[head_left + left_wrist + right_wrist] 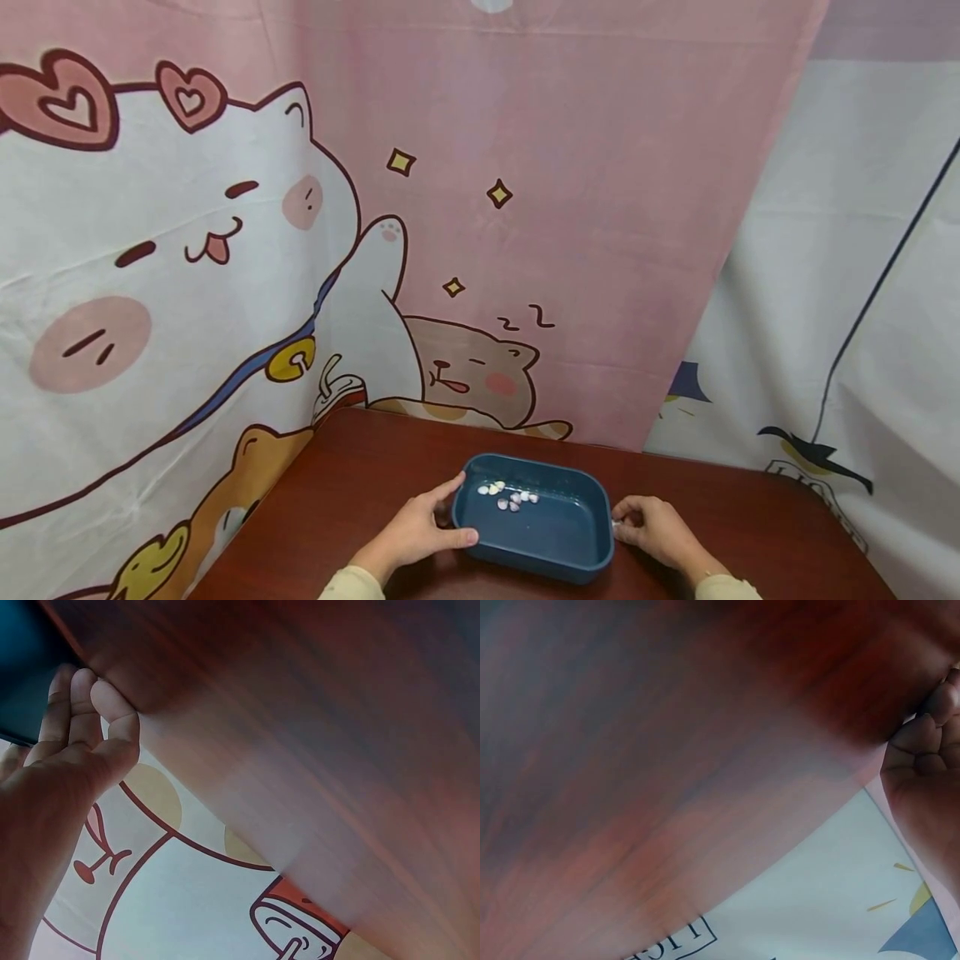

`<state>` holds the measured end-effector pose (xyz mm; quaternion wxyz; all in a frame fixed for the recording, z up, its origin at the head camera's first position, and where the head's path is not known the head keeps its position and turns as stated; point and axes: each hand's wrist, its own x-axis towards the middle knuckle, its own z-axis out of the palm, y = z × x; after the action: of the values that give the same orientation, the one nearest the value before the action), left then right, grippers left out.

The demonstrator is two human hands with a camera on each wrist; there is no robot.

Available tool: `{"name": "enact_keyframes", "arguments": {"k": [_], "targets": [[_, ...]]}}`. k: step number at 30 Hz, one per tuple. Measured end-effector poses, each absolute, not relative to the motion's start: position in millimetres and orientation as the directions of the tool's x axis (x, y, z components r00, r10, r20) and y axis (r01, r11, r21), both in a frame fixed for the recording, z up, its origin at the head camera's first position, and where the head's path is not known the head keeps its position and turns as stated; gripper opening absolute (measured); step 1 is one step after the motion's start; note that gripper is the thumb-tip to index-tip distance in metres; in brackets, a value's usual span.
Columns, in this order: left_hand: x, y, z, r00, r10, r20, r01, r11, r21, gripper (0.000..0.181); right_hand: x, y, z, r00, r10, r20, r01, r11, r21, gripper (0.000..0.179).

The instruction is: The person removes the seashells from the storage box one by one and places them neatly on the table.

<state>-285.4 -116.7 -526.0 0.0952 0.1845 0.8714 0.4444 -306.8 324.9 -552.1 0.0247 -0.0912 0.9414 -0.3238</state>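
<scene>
A dark blue rectangular dish [551, 533] sits on the table in the head view. Inside, toward its far left, lie several small pale pieces [502, 503], some whitish and some faintly lilac. My left hand [420, 525] grips the dish's left end, thumb over the near corner and forefinger along the left rim. In the left wrist view its fingers [82, 712] lie against the blue side. Just off the dish's right end, my right hand [654, 527] has curled fingers and pinches a small whitish piece [617, 523], mostly hidden by the fingertips.
The reddish-brown wooden table [390, 467] stretches around the dish. Behind it and to the left hangs a pink and white cartoon cloth [600, 250]. A white cloth [847, 333] hangs along the right side and meets the table edge.
</scene>
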Motion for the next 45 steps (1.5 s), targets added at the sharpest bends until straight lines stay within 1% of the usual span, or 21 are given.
{"name": "enact_keyframes", "arguments": {"k": [9, 24, 45], "targets": [[-285.7, -117.2, -527.5, -0.915, 0.405, 0.005, 0.24, 0.533, 0.812, 0.1, -306.2, 325.1, -552.0, -0.984, -0.175, -0.004, -0.136, 0.775, -0.617, 0.018], [-286.1, -116.5, -526.6, -0.915, 0.404, 0.007, 0.245, 0.539, 0.806, 0.1, -305.6, 326.3, -549.5, -0.98, -0.199, -0.003, -0.154, 0.767, -0.623, 0.02], [-284.2, -115.2, -526.2, -0.92, 0.392, 0.01, 0.248, 0.561, 0.79, 0.1, -304.1, 327.0, -547.5, -0.978, -0.205, -0.027, -0.143, 0.762, -0.631, 0.021]]}}
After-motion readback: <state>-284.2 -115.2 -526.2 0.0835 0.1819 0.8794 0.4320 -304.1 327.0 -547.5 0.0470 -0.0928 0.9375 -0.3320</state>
